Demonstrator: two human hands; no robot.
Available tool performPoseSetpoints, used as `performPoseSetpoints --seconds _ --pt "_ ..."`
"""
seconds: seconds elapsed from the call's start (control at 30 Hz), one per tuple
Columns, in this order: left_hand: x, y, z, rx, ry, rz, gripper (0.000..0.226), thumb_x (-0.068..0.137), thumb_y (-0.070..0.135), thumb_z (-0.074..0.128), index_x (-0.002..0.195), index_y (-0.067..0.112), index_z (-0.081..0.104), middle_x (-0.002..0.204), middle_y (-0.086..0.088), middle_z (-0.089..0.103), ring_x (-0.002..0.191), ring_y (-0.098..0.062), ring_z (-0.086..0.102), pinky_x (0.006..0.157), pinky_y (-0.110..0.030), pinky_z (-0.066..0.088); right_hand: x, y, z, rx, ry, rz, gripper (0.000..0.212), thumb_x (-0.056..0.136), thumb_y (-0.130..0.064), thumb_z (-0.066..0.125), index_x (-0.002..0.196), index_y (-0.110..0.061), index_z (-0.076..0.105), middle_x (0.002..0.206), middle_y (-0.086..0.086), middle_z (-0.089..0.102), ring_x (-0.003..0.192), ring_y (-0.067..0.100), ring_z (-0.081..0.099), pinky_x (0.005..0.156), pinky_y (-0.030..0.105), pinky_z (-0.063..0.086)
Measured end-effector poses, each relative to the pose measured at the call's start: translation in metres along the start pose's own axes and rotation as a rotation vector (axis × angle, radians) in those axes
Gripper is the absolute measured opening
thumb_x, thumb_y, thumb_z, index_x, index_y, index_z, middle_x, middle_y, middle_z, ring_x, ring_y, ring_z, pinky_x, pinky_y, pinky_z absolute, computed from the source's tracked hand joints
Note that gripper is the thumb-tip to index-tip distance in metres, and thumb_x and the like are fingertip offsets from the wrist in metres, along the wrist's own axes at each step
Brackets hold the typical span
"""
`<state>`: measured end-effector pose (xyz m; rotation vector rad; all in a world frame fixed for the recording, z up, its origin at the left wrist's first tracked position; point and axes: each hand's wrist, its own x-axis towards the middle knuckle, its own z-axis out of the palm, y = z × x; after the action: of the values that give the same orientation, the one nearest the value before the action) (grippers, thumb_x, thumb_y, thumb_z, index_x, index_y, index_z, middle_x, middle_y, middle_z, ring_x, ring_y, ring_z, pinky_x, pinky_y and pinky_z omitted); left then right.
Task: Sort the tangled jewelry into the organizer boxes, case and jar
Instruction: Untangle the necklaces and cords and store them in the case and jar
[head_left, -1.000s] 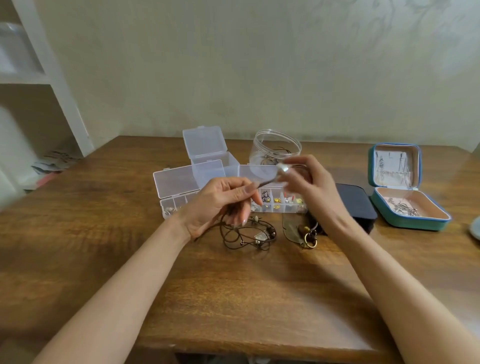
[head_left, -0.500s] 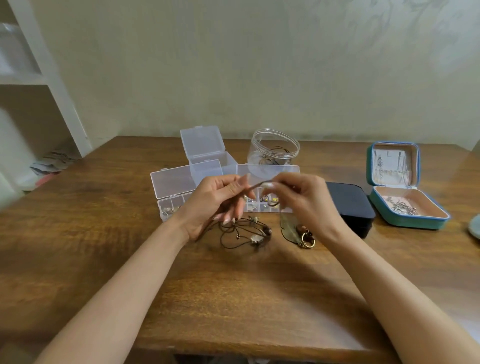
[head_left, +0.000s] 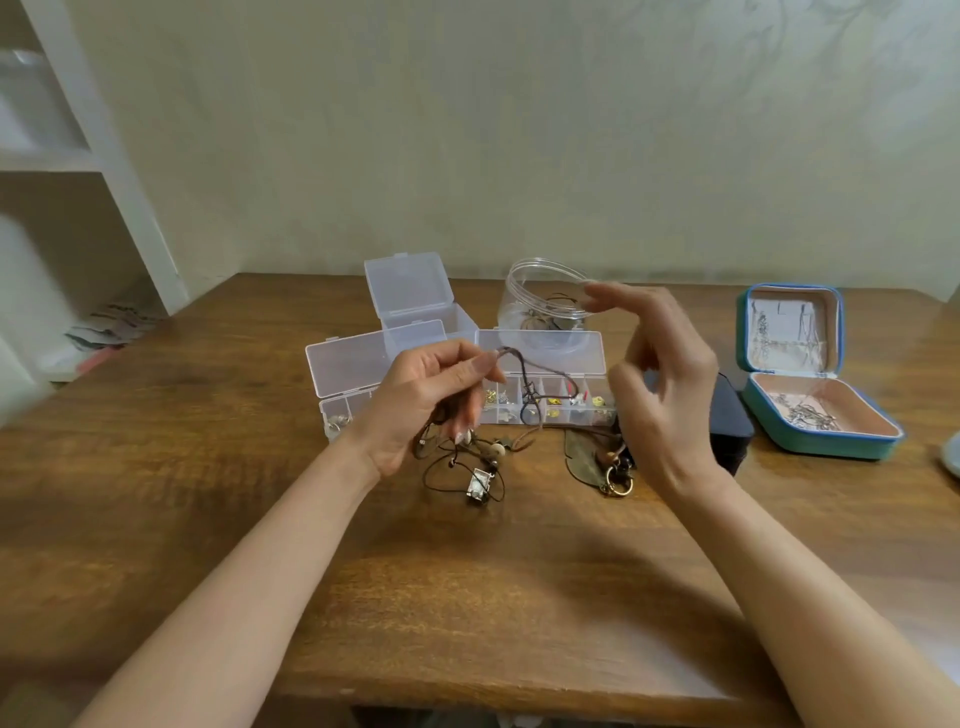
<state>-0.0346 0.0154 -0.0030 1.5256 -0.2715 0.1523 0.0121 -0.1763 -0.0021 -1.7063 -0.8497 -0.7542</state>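
While left hand (head_left: 415, 410) pinches cord (head_left: 525, 376), rt hand (head_left: 670, 395) hangs loose over wood table (head_left: 467, 597) (pale wall (head_left: 519, 156) behind).

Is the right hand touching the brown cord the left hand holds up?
Apart. The head view shows the right hand open, fingers spread, with the organizer box visible between it and the brown cord, which the left hand alone pinches.

Just two slim forearms (head_left: 249, 597), bare from the near edge right up to the wrists, and the left hand (head_left: 415, 410) and right hand (head_left: 670, 400) are bare too, with longish rounded nails in a pale glossy shade, easiest to see on the left thumb.
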Motion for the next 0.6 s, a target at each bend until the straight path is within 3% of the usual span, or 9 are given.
performPoseSetpoints --seconds 0.1,0.17,0.27,0.4,0.5,0.6 --pt "-0.001 -0.002 0.002 0.115 -0.021 0.002 0.02 0.085 0.025 0.057 0.081 0.006 0.062 0.049 -0.002 0.056 0.036 -0.013 0.046 0.038 -0.018 0.037 -0.007 -0.006 0.016 0.043 -0.386 0.024 0.049 0.083 -0.009 0.051 0.131 -0.019 0.053 0.106 -0.007 0.066 0.063 0.011 0.055 0.059 0.022 0.047" --pt "-0.002 -0.002 0.003 0.138 -0.053 -0.008 0.016 0.084 0.024 0.056 0.08 0.008 0.06 0.052 -0.003 0.06 0.04 -0.013 0.052 0.041 -0.018 0.042 -0.009 -0.002 0.022 0.053 -0.499 0.117 0.037 0.091 -0.016 0.062 0.127 -0.017 0.056 0.092 -0.002 0.068 0.073 0.012 0.062 0.066 0.027 0.052" --pt "-0.002 0.001 0.0 0.159 -0.072 -0.02 0.014 0.082 0.023 0.059 0.084 0.009 0.062 0.06 -0.003 0.065 0.051 -0.014 0.058 0.053 -0.022 0.048 -0.003 0.003 0.014 0.024 -0.35 0.096 0.013 0.087 -0.019 0.065 0.098 -0.013 0.071 0.071 -0.005 0.064 0.062 0.012 0.058 0.058 0.027 0.049" --pt "-0.002 0.002 -0.005 0.155 -0.04 -0.026 0.018 0.083 0.021 0.059 0.09 0.006 0.065 0.068 -0.003 0.067 0.057 -0.016 0.059 0.058 -0.024 0.05 0.009 0.011 -0.003 0.138 -0.097 0.242 0.017 0.09 -0.025 0.06 0.081 -0.014 0.069 0.056 -0.009 0.052 0.051 0.016 0.042 0.048 0.025 0.035" --pt "-0.003 0.003 -0.003 0.13 0.007 -0.041 0.019 0.087 0.021 0.054 0.092 0.006 0.065 0.075 -0.005 0.071 0.061 -0.018 0.065 0.06 -0.025 0.054 0.014 0.011 -0.007 0.282 0.025 0.331 0.021 0.093 -0.024 0.058 0.078 -0.013 0.068 0.06 -0.001 0.057 0.056 0.007 0.046 0.055 0.018 0.036" --pt "-0.002 0.002 -0.001 0.09 0.074 -0.044 0.019 0.09 0.022 0.051 0.092 0.007 0.063 0.077 -0.005 0.072 0.061 -0.017 0.067 0.056 -0.024 0.054 0.014 0.012 -0.006 0.368 0.042 0.362 0.018 0.09 -0.024 0.062 0.075 -0.017 0.069 0.075 0.0 0.066 0.068 0.002 0.054 0.064 0.012 0.039"
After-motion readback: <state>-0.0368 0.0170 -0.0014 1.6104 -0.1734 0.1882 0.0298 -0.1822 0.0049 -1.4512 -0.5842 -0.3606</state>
